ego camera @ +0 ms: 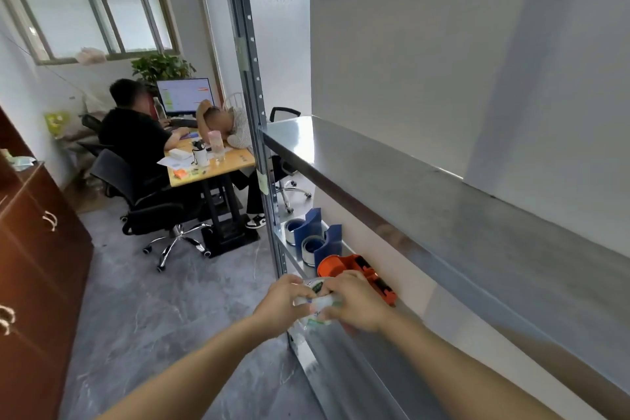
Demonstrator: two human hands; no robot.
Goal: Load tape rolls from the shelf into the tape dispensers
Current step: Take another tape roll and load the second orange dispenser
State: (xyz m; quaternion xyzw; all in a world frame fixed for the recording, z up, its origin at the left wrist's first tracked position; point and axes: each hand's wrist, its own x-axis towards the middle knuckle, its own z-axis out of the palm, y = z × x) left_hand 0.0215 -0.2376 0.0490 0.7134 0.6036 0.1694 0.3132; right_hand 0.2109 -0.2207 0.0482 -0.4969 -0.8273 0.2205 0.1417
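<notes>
Both hands are closed on 1 wrapped tape roll (315, 300) held just above the front edge of the lower shelf (341, 361): left hand (283, 307) on its left side, right hand (354, 303) on its right. The orange dispenser (358, 271) lies just behind; 2 blue dispensers (315, 235) stand further along.

Probable faults:
- Wrapper tears abruptly; roll drops to the floor.
- Right hand knocks the orange dispenser.
- Wrapper scraps are left on the shelf.

On the lower shelf (296, 266): two blue tape dispensers (315, 225) (329, 244), one orange dispenser (354, 269). Just before it, two hands (283, 307) (354, 305), one wrapped tape roll (317, 300). Beyond it, two seated people (136, 136) (235, 128).
</notes>
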